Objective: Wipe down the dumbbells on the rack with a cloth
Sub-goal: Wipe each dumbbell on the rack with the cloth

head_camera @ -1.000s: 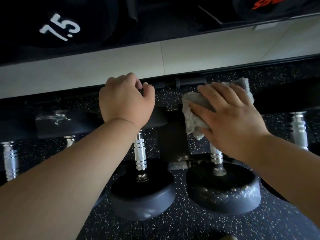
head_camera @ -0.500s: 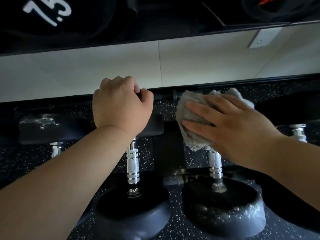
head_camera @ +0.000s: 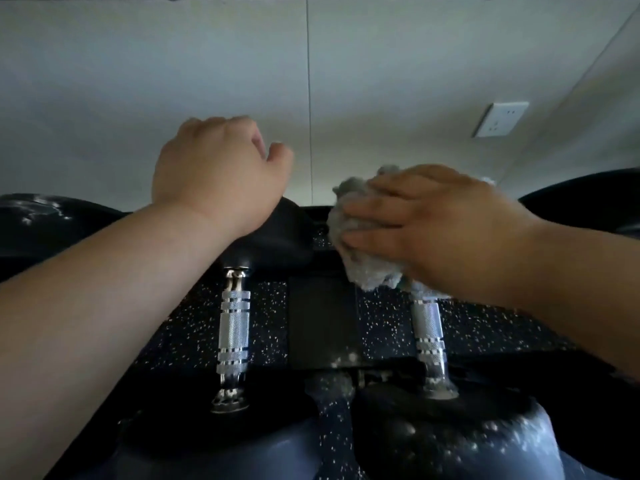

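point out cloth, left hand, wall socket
cloth [head_camera: 372, 271], head view, grey bunch below the fingers
left hand [head_camera: 218, 178], head view, back of hand
socket [head_camera: 502, 119], head view, plate centre

Two black rubber-headed dumbbells with knurled, ringed chrome handles lie side by side across the lower middle of the frame, the left dumbbell and the right dumbbell, with their near round heads at the bottom edge. A crumpled grey fluffy cloth sits right of centre on the right dumbbell's far head, pressed under the flat fingers of the right hand. The left hand curls over the left dumbbell's far head.
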The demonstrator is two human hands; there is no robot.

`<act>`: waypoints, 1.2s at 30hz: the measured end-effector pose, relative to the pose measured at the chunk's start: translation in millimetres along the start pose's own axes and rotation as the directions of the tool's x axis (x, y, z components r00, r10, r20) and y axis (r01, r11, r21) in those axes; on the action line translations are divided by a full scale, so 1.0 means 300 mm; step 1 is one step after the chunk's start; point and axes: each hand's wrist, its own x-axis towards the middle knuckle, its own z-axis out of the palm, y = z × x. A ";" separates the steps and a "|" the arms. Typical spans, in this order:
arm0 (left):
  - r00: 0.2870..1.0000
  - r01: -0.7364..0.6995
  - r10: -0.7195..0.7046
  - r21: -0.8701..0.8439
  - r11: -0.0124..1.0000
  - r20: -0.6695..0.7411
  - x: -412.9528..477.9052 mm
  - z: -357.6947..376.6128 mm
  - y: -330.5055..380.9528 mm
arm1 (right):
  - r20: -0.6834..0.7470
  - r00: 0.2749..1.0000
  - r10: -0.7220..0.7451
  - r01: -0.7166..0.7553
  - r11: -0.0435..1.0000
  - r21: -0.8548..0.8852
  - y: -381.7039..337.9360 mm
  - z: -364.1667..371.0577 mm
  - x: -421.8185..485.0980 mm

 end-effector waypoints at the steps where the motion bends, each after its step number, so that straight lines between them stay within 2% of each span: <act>1: 1.000 0.006 -0.006 -0.005 1.000 0.002 -0.002 -0.004 0.004 | -0.054 0.994 0.096 -0.090 0.991 0.097 0.011 0.010 -0.052; 3: 0.999 0.028 -0.028 -0.007 1.000 0.033 -0.004 -0.014 0.016 | -0.086 0.940 0.329 -0.297 0.918 0.262 -0.001 0.034 -0.154; 5: 0.996 0.044 -0.047 0.044 0.998 0.079 -0.004 -0.016 0.023 | -0.059 0.861 0.506 -0.429 0.782 0.452 -0.033 0.069 -0.221; 7: 0.992 0.042 -0.054 0.106 0.994 0.114 -0.001 -0.013 0.028 | -0.040 0.803 0.594 -0.465 0.669 0.580 -0.058 0.096 -0.227; 11: 0.992 0.049 -0.066 0.150 0.987 0.112 0.002 -0.014 0.032 | -0.092 0.693 0.715 -0.516 0.581 0.629 -0.085 0.118 -0.162; 13: 0.992 0.058 -0.075 0.158 0.986 0.104 0.001 -0.017 0.031 | -0.061 0.652 0.756 -0.531 0.512 0.675 -0.100 0.121 -0.161; 14: 0.991 0.062 -0.079 0.154 0.986 0.107 -0.001 -0.018 0.033 | -0.008 0.627 0.779 -0.539 0.442 0.717 -0.113 0.121 -0.170; 16: 0.988 0.078 -0.093 0.124 0.989 0.120 -0.005 -0.027 0.046 | 0.148 0.549 0.823 -0.538 0.212 0.816 -0.145 0.110 -0.199; 18: 0.984 0.090 -0.108 0.131 0.987 0.138 -0.008 -0.037 0.058 | 0.343 0.448 0.826 -0.560 -0.040 0.827 -0.163 0.087 -0.214; 19: 0.983 0.089 -0.112 0.152 0.984 0.147 -0.007 -0.043 0.063 | 0.410 0.411 0.815 -0.565 -0.126 0.816 -0.157 0.072 -0.207; 22: 0.982 0.049 -0.086 0.212 0.976 0.169 0.000 -0.042 0.069 | 0.453 0.311 0.835 -0.551 -0.231 0.802 -0.122 0.067 -0.183; 24: 0.982 0.037 -0.075 0.216 0.976 0.172 0.005 -0.029 0.065 | 0.432 0.301 0.850 -0.554 -0.213 0.805 -0.123 0.093 -0.178; 26: 0.982 0.032 -0.071 0.217 0.976 0.175 0.004 -0.024 0.058 | 0.400 0.376 0.836 -0.644 -0.075 0.761 -0.140 0.111 -0.194; 27: 0.982 0.033 -0.072 0.216 0.976 0.177 0.003 -0.026 0.057 | 0.419 0.407 0.812 -0.679 -0.038 0.733 -0.148 0.115 -0.210; 28: 0.981 0.038 -0.077 0.211 0.977 0.180 0.003 -0.029 0.059 | 0.476 0.418 0.774 -0.715 -0.043 0.698 -0.152 0.121 -0.224; 29: 0.980 0.040 -0.078 0.205 0.978 0.185 0.004 -0.032 0.060 | 0.567 0.400 0.720 -0.725 -0.130 0.676 -0.160 0.113 -0.227; 30: 0.979 0.038 -0.077 0.200 0.979 0.191 0.007 -0.032 0.060 | 0.620 0.392 0.680 -0.739 -0.169 0.653 -0.169 0.113 -0.230; 32: 0.978 0.030 -0.070 0.199 0.979 0.195 0.011 -0.032 0.059 | 0.680 0.435 0.591 -0.722 -0.223 0.655 -0.192 0.106 -0.230; 33: 0.979 0.030 -0.069 0.199 0.979 0.193 0.013 -0.031 0.058 | 0.697 0.454 0.555 -0.672 -0.301 0.677 -0.203 0.088 -0.222; 34: 0.979 0.032 -0.071 0.198 0.980 0.190 0.014 -0.028 0.058 | 0.703 0.471 0.533 -0.667 -0.306 0.679 -0.208 0.078 -0.214; 36: 0.980 0.035 -0.071 0.191 0.981 0.187 0.015 -0.025 0.058 | 0.693 0.520 0.500 -0.681 -0.248 0.689 -0.205 0.100 -0.185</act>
